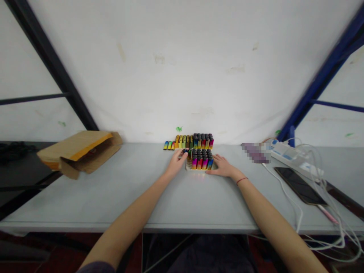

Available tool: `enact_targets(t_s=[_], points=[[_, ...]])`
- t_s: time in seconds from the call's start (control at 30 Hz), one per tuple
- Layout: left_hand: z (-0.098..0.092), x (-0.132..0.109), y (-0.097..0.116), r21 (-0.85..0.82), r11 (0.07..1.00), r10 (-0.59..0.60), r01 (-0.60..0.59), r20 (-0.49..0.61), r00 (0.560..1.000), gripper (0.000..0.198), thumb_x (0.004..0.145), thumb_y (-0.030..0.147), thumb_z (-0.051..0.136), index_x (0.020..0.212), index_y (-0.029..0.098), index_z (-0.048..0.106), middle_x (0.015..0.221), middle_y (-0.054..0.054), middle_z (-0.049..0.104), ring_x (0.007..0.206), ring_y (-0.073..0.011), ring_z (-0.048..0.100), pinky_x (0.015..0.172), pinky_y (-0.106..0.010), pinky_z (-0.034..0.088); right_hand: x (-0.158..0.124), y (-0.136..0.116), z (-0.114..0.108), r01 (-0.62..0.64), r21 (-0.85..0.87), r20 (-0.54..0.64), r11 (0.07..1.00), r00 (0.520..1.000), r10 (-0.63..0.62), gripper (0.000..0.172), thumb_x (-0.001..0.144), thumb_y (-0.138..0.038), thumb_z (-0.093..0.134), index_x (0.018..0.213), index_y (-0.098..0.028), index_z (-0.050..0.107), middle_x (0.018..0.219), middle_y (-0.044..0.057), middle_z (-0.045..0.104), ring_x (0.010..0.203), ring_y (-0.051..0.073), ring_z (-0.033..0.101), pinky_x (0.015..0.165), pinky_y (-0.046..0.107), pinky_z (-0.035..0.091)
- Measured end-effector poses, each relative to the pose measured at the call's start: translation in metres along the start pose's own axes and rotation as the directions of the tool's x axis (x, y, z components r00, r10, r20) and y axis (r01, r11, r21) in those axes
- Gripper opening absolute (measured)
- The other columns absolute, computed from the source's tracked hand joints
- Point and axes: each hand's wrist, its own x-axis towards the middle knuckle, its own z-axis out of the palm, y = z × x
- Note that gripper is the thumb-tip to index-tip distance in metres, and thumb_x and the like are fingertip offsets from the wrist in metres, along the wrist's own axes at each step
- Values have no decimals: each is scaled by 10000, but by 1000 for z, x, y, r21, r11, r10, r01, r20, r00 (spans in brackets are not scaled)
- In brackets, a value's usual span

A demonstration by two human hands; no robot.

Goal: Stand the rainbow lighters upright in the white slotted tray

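Observation:
My left hand (176, 163) is closed on a lighter at the left side of a pale tray (196, 170); only the lighter's dark end (185, 151) shows past my fingers. Upright lighters (202, 159) with black tops and multicoloured bodies stand in rows in the tray. Bare slots (189, 163) show at its left end. Against the tray's right side rests my right hand (224, 167), fingers spread and thumb along the front edge. Behind stand more black-topped lighters (203, 141) beside a block of yellow-and-green lighters (184, 141). Several loose lighters (170, 145) lie to their left.
An opened brown cardboard package (82, 149) lies on the left of the grey table (119, 197). On the right are a phone (300, 185), a white power strip (297, 157), tangled white cables (284, 187) and a blurred purple item (256, 152). A white wall rises behind.

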Motion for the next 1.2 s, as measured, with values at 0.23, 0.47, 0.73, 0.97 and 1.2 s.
enact_targets(t_s=[0.23, 0.47, 0.73, 0.97, 1.2], points=[[-3, 0, -2, 39, 999, -21, 18, 77, 997, 250, 751, 214, 736, 1000, 200, 728, 1015, -77, 683, 948, -215, 611, 702, -247, 469, 0, -1, 0, -10, 0, 2, 1000, 1000, 10, 1075, 725, -869, 536, 1566, -225, 353, 1623, 125, 335, 1510, 436, 193, 1215, 617, 173], [-5, -2, -2, 94, 995, 3, -11, 84, 996, 288, 759, 189, 705, 1045, 225, 696, 885, -31, 659, 783, -168, 602, 677, -243, 444, 1, 0, 1, -8, -6, 4, 1000, 1000, 8, 1087, 720, -869, 541, 1559, -200, 368, 1616, 141, 345, 1503, 441, 212, 1214, 610, 180], [-20, 14, -11, 300, 942, 128, -148, 88, 988, 270, 804, 202, 605, 1051, 231, 711, 962, -62, 665, 841, -202, 608, 805, -308, 500, 1, 1, 1, -1, -3, -4, 1000, 1000, 1, 1079, 719, -878, 533, 1560, -222, 368, 1616, 123, 350, 1502, 443, 214, 1212, 615, 188], [-80, 59, -48, 792, 587, 166, -169, 86, 982, 422, 858, 295, 518, 1249, 182, 628, 1376, -155, 595, 1313, -321, 476, 1158, -487, 315, 2, 2, 3, -2, 3, 6, 1000, 1000, 2, 1105, 713, -879, 543, 1566, -202, 355, 1630, 139, 317, 1505, 444, 204, 1215, 605, 183], [-96, 84, -75, 816, 501, -30, -290, 351, 936, 546, 895, 394, 419, 1343, 134, 592, 1494, -179, 523, 1455, -338, 378, 1172, -526, 295, 2, 0, 1, -8, 19, 11, 1000, 1000, 8, 1089, 716, -860, 566, 1561, -202, 367, 1639, 135, 297, 1508, 447, 189, 1217, 614, 167]])
